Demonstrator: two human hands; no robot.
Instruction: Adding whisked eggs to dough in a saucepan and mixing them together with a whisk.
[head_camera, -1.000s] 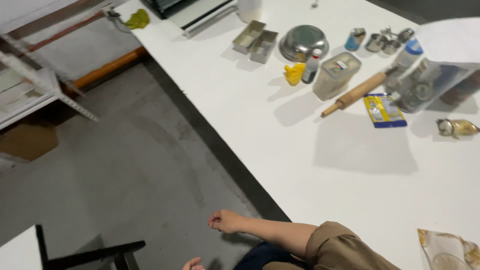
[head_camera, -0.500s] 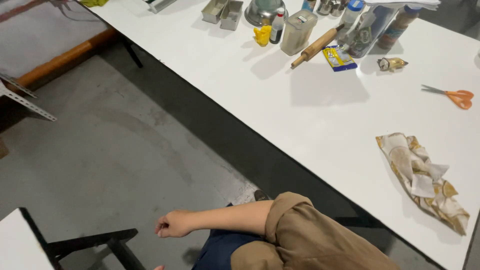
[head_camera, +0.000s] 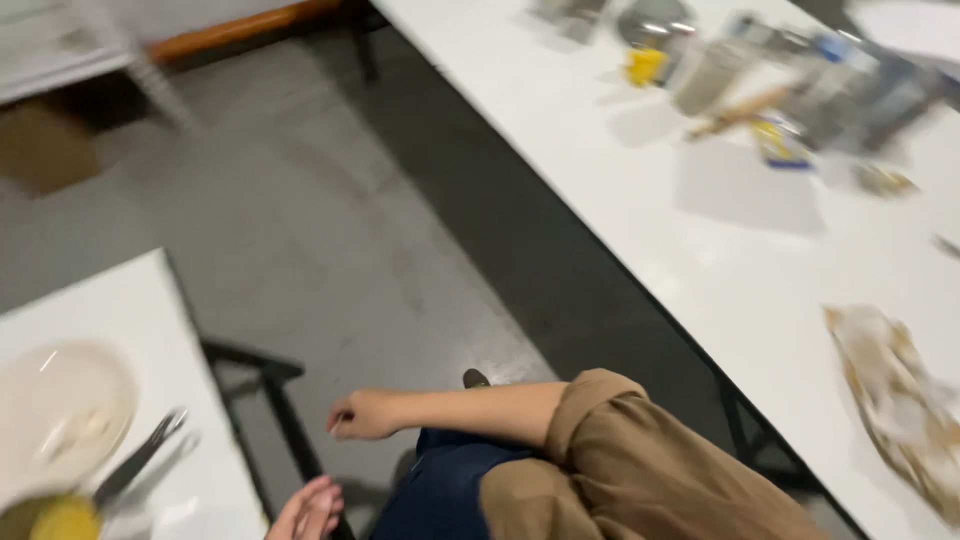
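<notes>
Currently both hands hang off the bench: right hand loosely curled, left hand slack, both grips empty.

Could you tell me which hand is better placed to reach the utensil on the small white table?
Probably the left hand: it hangs closest to the edge of the small table, near the utensil. The right hand is farther off.

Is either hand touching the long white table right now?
No. Both hands, right and left, hang over the floor, apart from the long white table.
</notes>
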